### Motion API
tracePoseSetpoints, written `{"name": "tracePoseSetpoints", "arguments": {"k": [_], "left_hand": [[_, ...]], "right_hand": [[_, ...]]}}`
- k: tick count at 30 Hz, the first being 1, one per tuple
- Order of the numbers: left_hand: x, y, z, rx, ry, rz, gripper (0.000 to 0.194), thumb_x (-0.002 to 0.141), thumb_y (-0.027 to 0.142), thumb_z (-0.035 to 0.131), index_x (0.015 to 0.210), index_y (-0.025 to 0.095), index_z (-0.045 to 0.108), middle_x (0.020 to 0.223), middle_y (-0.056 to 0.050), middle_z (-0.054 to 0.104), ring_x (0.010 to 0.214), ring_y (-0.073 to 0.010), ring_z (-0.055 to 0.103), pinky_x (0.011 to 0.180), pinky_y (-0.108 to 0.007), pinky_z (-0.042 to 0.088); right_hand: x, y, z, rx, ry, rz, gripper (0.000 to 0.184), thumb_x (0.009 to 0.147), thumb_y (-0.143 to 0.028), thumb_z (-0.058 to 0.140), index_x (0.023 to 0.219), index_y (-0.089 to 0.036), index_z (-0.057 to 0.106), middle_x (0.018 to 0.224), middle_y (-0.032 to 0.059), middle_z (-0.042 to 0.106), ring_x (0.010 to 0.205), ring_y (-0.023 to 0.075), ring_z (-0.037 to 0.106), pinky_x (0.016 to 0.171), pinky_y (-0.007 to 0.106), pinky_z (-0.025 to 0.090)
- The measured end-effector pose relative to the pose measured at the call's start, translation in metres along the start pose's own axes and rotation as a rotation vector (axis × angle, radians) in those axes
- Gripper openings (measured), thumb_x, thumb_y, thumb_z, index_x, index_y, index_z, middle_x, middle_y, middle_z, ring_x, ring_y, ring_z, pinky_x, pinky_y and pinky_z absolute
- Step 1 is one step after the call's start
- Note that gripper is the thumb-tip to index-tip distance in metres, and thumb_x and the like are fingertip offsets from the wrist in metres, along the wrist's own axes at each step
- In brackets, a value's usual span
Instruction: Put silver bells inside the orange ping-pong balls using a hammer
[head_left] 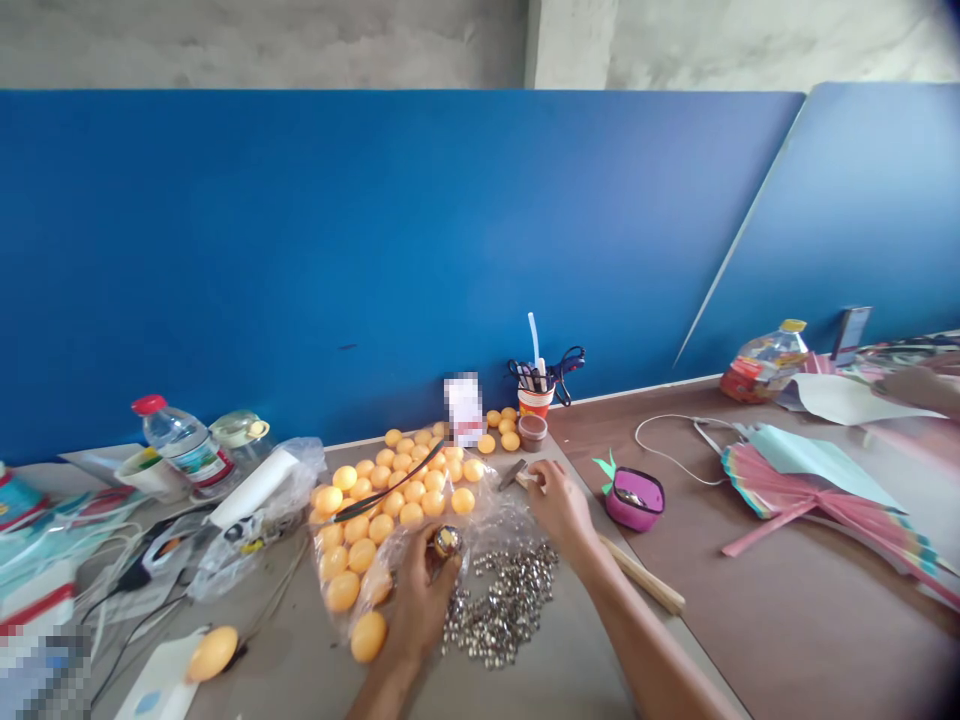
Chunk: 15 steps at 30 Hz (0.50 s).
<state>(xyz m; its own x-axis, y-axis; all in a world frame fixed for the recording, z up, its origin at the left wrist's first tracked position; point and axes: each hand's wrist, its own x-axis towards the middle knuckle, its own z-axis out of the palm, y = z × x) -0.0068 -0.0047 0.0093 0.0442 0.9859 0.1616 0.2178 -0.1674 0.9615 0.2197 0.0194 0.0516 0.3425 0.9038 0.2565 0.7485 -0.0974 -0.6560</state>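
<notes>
My left hand [421,590] is closed around a small round ball [448,541], shiny silver with an orange-yellow patch, possibly covered in part with studs. To the right, my right hand [556,500] has its fingers closed on a hammer [641,575] close to its small metal head. The wooden handle runs beneath my forearm. Between the hands lies a loose pile of small silver studs [502,605]. Many orange balls [411,490] rest in and on a clear plastic bag beyond my left hand. One orange ball [368,637] sits beside my left wrist.
A purple pouch [636,500] stands right of my forearm. Behind are a pen cup [535,400] and a small lidded tub [532,432]. Bottles [187,445] and cables crowd the left; a pink fan [814,500] lies right. A blue partition [360,260] borders the back.
</notes>
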Motion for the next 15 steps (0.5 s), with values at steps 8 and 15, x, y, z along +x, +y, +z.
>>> {"name": "tracePoseSetpoints", "arguments": {"k": [8, 15], "left_hand": [[-0.002, 0.006, -0.003, 0.053, -0.043, -0.011, 0.037, 0.077, 0.035, 0.064, 0.111, 0.020, 0.058, 0.110, -0.008, 0.067, 0.101, -0.0236, 0.064, 0.093, -0.040, 0.049], [0.000, 0.004, -0.002, 0.011, -0.046, -0.048, 0.041, 0.077, 0.036, 0.065, 0.113, 0.019, 0.058, 0.113, -0.009, 0.067, 0.105, -0.0254, 0.063, 0.095, -0.042, 0.048]], "right_hand": [[0.002, 0.025, 0.008, -0.527, -0.225, 0.056, 0.023, 0.085, -0.014, 0.047, 0.101, -0.012, 0.064, 0.100, 0.0163, 0.066, 0.090, 0.0263, 0.063, 0.072, 0.032, 0.042], [0.006, 0.015, -0.001, -0.252, -0.129, -0.050, 0.024, 0.091, -0.015, 0.040, 0.101, -0.013, 0.061, 0.101, 0.0142, 0.062, 0.083, 0.0209, 0.062, 0.071, 0.029, 0.043]]}}
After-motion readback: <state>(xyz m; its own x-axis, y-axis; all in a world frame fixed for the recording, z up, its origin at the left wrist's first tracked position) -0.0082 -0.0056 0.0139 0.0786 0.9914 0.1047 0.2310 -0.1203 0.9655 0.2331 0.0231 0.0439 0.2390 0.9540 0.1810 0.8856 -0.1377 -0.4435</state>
